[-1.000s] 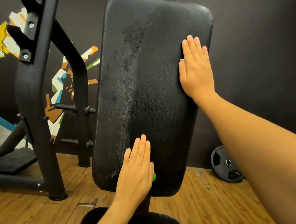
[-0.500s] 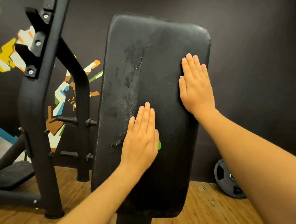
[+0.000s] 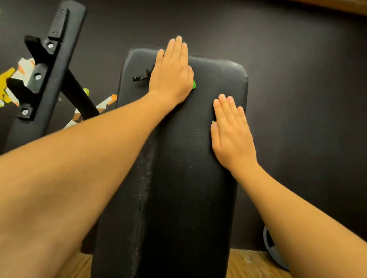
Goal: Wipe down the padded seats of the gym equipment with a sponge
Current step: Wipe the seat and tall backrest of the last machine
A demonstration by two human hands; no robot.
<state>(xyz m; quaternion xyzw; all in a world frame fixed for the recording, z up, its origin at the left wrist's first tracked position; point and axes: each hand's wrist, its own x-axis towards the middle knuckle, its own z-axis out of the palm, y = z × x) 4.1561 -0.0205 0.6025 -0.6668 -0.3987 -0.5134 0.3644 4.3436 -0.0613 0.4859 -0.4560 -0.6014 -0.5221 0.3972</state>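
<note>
Pressing one green sponge [image 3: 194, 84] with flat left hand [image 3: 171, 74], right hand [image 3: 231, 135] flat on one black pad [image 3: 186, 181]

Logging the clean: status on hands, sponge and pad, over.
Left hand flat, pressing green sponge near top of backrest pad. Right hand flat on pad's right side. Wet-looking streak left of sponge. Nothing blocking the pad.

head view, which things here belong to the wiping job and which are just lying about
Job: padded backrest; green sponge, mostly hidden under the left hand; right hand, flat on the pad.
Lying about: weight plate; black machine frame; wall mural.
</note>
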